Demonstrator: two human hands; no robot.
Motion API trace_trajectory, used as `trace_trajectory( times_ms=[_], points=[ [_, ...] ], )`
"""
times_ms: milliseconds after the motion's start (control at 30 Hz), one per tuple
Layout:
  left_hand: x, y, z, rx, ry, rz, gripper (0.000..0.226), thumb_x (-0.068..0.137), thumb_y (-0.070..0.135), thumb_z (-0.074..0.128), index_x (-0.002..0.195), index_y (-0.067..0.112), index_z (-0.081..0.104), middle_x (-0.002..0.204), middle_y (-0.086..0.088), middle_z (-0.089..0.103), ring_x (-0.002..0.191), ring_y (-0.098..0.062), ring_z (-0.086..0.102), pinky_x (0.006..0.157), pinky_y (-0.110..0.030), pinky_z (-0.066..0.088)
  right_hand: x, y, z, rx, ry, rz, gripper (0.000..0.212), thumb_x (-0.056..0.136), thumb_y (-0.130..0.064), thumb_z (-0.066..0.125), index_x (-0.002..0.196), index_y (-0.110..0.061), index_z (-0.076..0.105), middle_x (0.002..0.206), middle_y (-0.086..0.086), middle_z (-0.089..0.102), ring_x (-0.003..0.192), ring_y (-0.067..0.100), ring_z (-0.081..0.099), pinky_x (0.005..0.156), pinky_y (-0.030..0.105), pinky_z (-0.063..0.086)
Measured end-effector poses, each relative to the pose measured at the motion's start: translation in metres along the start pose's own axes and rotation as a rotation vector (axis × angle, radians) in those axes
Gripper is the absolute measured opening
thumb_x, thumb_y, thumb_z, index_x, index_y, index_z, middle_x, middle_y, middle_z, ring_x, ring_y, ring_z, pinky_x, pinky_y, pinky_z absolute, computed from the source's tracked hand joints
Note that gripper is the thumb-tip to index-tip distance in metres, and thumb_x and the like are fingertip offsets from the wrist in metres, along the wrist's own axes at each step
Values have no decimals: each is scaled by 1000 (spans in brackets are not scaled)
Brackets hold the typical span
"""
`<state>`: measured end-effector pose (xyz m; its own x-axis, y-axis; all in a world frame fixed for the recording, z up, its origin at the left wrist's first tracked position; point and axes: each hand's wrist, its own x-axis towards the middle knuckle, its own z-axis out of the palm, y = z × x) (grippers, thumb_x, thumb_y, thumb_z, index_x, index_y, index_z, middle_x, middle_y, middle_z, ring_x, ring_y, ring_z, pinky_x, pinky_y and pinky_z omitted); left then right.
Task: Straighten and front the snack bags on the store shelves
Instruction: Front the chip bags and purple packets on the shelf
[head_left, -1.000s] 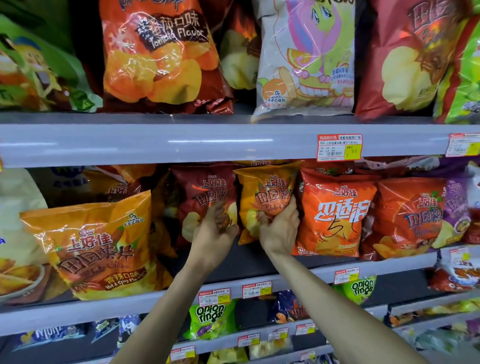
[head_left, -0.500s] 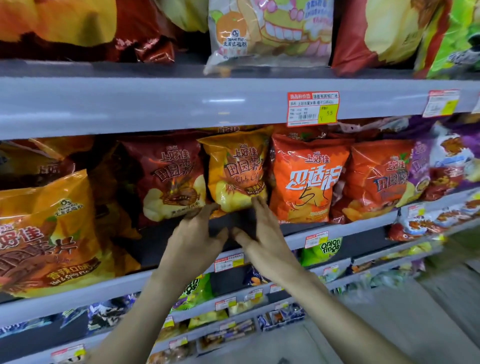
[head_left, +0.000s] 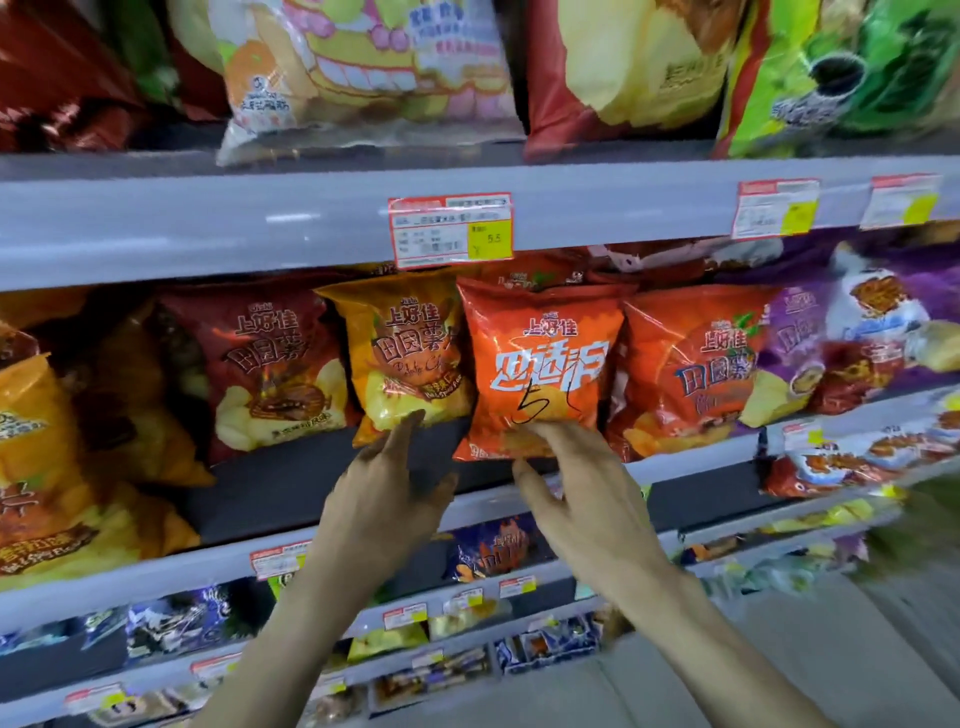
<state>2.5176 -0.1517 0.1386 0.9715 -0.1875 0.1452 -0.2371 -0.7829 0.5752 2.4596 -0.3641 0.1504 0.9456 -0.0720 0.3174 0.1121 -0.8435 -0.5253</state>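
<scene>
On the middle shelf (head_left: 691, 465) stand a dark red chip bag (head_left: 270, 364), a yellow chip bag (head_left: 405, 348), an orange-red bag (head_left: 543, 364) with "5" penned on it, and another orange bag (head_left: 691, 364). My left hand (head_left: 387, 499) reaches up with straight fingers, its fingertips at the lower edge of the yellow bag. My right hand (head_left: 576, 488) has its fingers spread against the bottom of the orange-red bag, thumb apart below it. Neither hand grips a bag.
A large orange bag (head_left: 47, 467) leans at the far left. Purple bags (head_left: 852, 338) fill the right end. The top shelf holds a white cartoon bag (head_left: 363, 67), a red bag (head_left: 623, 67) and a green bag (head_left: 841, 67). Lower shelves carry small packs and price tags (head_left: 451, 230).
The view has swung right and closer. My right hand has shifted from below the yellow bag to the bottom of the orange-red bag; my left has moved from the dark red bag to the yellow one.
</scene>
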Motion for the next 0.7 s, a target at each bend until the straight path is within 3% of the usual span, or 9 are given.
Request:
trace_trajectory(
  times_ms=[133,267,300,400,500,600,700],
  points=[
    [20,29,17,-178,52,-98,99,82,58,82,162,26,34,152,-2,58,132,-32,60,94,-41,52,-1,40,-39,-24,148,-32,34,98,-30,64,132,-26,61,133,-10,60,126,11,50,102,34,49],
    [38,59,28,-357,123,-173,110,66,66,87,158,27,41,148,2,59,133,-23,58,103,-38,51,-4,76,-72,198,229,-24,40,97,-20,68,136,-23,59,147,-9,45,137,9,46,107,9,36],
    [41,63,31,-353,141,-165,109,64,68,87,156,28,44,147,4,60,132,-21,59,104,-39,51,-4,84,-78,199,246,-36,42,97,-20,69,137,-23,58,150,-8,41,140,10,44,109,13,37],
    [47,71,40,-311,187,-164,107,61,71,87,151,28,49,139,4,60,122,-20,61,98,-35,52,-1,115,-86,90,277,-51,54,94,-22,75,142,-20,53,158,-3,29,147,18,32,112,40,46],
    [48,83,53,-341,174,-155,109,59,67,92,150,28,46,136,6,60,118,-17,61,89,-27,49,6,145,-89,83,268,8,75,91,-31,78,153,-18,37,162,3,18,149,25,23,114,55,45],
    [51,90,65,-591,117,-189,126,52,55,102,155,24,36,134,5,63,117,-17,67,83,-25,61,14,166,-91,188,223,70,103,86,-49,77,161,-19,14,165,4,14,153,28,18,121,58,34],
    [60,91,73,-754,126,-232,135,43,47,107,154,23,34,132,-1,68,115,-22,73,95,-49,63,22,182,-94,374,128,126,123,79,-61,80,165,-25,-1,165,-2,18,152,21,24,125,50,28]
  ],
)
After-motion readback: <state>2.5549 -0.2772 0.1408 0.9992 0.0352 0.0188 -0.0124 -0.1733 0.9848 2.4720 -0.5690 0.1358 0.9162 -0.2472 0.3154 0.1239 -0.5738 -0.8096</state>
